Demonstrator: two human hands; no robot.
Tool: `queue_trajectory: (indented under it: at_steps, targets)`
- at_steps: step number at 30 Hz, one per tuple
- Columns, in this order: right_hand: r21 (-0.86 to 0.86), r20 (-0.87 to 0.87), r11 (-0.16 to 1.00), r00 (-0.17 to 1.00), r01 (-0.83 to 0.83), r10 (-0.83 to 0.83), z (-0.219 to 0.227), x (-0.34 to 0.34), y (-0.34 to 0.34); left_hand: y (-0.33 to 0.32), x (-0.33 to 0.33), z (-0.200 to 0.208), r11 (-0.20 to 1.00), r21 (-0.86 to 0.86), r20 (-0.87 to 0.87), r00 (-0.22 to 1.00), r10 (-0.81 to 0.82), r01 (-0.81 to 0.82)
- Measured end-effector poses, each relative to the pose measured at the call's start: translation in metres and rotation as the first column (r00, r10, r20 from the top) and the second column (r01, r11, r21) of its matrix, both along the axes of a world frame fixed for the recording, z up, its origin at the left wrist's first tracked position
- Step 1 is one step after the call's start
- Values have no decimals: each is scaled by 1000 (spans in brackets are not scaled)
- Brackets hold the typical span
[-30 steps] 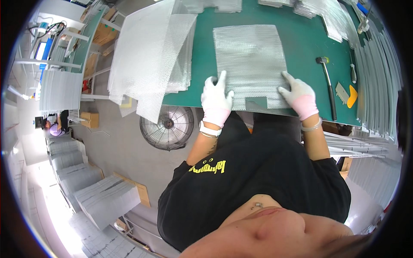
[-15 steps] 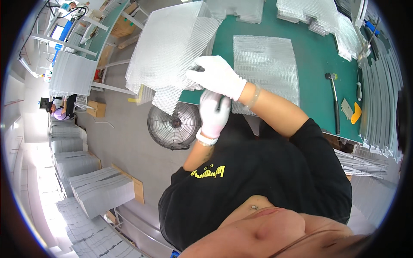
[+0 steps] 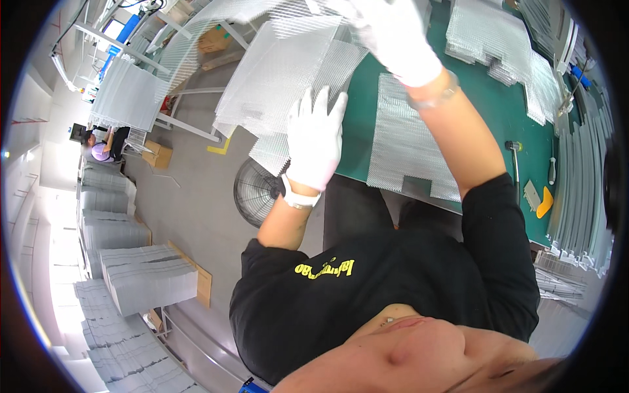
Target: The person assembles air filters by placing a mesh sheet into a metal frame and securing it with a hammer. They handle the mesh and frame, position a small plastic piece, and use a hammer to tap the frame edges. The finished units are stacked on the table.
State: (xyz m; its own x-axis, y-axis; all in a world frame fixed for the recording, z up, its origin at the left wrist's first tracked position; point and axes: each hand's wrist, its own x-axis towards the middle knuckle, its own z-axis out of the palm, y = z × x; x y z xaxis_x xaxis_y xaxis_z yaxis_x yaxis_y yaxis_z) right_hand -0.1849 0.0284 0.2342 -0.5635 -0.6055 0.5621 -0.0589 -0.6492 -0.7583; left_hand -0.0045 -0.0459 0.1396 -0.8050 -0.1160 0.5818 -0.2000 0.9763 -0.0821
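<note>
White gloves cover both of my hands. My right hand reaches to the far edge, its fingers closed at the edge of a thin silvery mesh sheet that is raised and partly see-through. Part of that sheet and the fingertips are blurred or cut off by the frame. My left hand lies with fingers stretched and spread over the near corner of a stack of mesh sheets. A separate mesh panel with a notch in its near edge lies on the green table, under my right forearm.
More mesh panels lie at the far right. A hammer, a screwdriver and a yellow scraper rest near the table's right side, beside grey strips. A floor fan stands left; a person is farther off.
My hands have come apart: the right has moved far and up with a mesh sheet, while the left has opened and moved onto the stack. The view has shifted slightly.
</note>
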Motion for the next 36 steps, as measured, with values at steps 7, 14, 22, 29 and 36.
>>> queue_trajectory:
  at_steps: [7,14,22,29,36]
  targets:
    - [-189,-130,958,962,215,-242,-40,-10,103,-19,-40,-23,994,95,11,999,48,-49]
    - [-288,78,914,958,287,-276,-103,-24,190,-36,-47,-20,848,518,-214,943,255,-112]
    - [-239,182,947,968,213,-172,-178,-24,231,-92,-98,-29,912,22,44,912,409,-410]
    - [-237,313,899,905,367,-287,-167,0,241,-54,-98,-15,976,110,-314,925,213,-187]
    - [79,-234,902,888,424,-397,-161,22,278,21,-17,-20,175,969,-158,983,-96,173]
